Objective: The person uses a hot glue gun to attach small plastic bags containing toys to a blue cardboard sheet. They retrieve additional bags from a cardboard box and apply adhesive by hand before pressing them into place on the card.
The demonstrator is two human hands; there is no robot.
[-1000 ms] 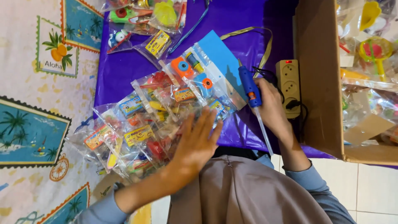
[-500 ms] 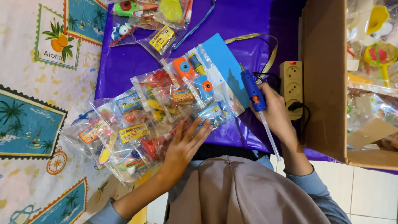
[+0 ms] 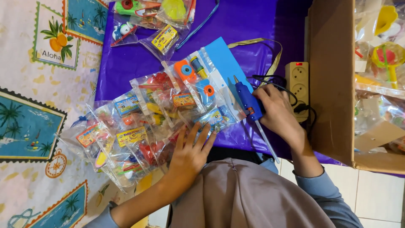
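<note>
My right hand [image 3: 277, 113] grips a blue glue gun [image 3: 247, 101] with a clear glue stick sticking out of its back; its nozzle points at a blue card [image 3: 222, 63]. My left hand [image 3: 190, 153] lies flat, fingers spread, on a fanned row of clear plastic bags filled with small colourful toys [image 3: 152, 122]. The bags overlap one another and stretch from the blue card down to the left. Under the bags lies a purple sheet [image 3: 135, 63].
A beige power strip [image 3: 298, 84] with black cables sits just right of the glue gun. A large cardboard box [image 3: 333, 80] holding more toy bags stands at the right. More toy bags [image 3: 156, 21] lie at the top. A patterned mat [image 3: 38, 97] covers the left.
My left hand has slid down and left on the bags, off the upper part of the pile. The right hand with the glue gun has hardly moved.
</note>
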